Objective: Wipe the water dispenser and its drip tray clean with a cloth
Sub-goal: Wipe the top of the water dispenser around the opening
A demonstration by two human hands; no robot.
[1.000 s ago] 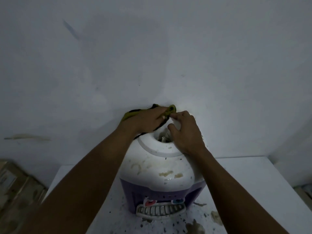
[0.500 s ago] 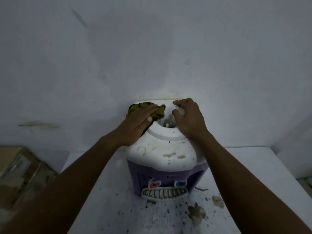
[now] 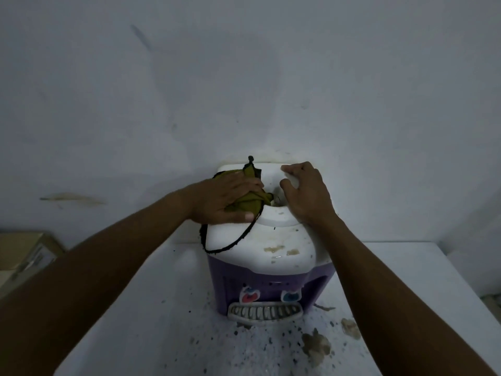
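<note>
Dispenser [image 3: 260, 237] w/ debris [image 3: 315, 346] in front, cardboard box [image 3: 24, 253] L

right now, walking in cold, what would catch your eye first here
A purple and white dispenser stands by the wall: the left hand holds a green cloth on its top, and the right hand grips the rim of the top opening. Brown stains mark its white top near the front. Black specks and brown clumps of dirt litter the white table around the drip tray.
</note>
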